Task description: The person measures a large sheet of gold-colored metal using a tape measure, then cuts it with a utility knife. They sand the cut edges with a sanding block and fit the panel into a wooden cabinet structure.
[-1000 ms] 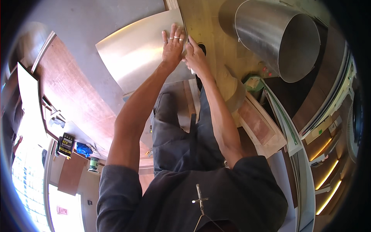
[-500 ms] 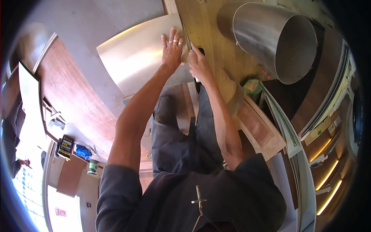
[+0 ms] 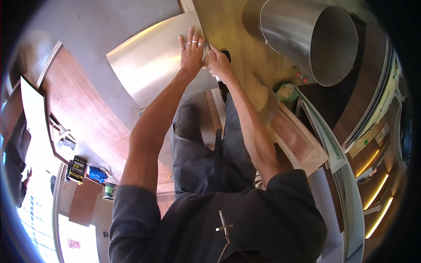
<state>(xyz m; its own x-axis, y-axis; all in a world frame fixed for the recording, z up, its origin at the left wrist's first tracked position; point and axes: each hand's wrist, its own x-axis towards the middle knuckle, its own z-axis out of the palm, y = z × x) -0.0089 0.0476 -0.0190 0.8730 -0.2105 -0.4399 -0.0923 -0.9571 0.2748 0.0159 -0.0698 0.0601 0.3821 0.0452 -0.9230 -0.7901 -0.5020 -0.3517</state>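
Note:
A curved, shiny metal sheet (image 3: 144,57) lies on the grey work surface in front of me. My left hand (image 3: 191,55) rests flat on it near its right edge, fingers spread, with rings on some of them. Against that same edge, my right hand (image 3: 220,65) is closed round a slim, dark, file-like tool (image 3: 218,79), whose pale lower end shows below the palm. Most of the tool is hidden by the hand and the sheet's edge, so its exact kind is unclear.
A large open metal cylinder (image 3: 307,39) lies at the far right on the wooden floor (image 3: 239,26). Boards and panels (image 3: 298,136) lean along the right side. At left are a reddish wooden panel (image 3: 83,96), a black box (image 3: 77,168) and a partly visible person (image 3: 18,153).
The view has shifted slightly, moving the sheet and both hands a little up and left in the picture. My left hand stays flat on the sheet; my right hand keeps its grip at the edge.

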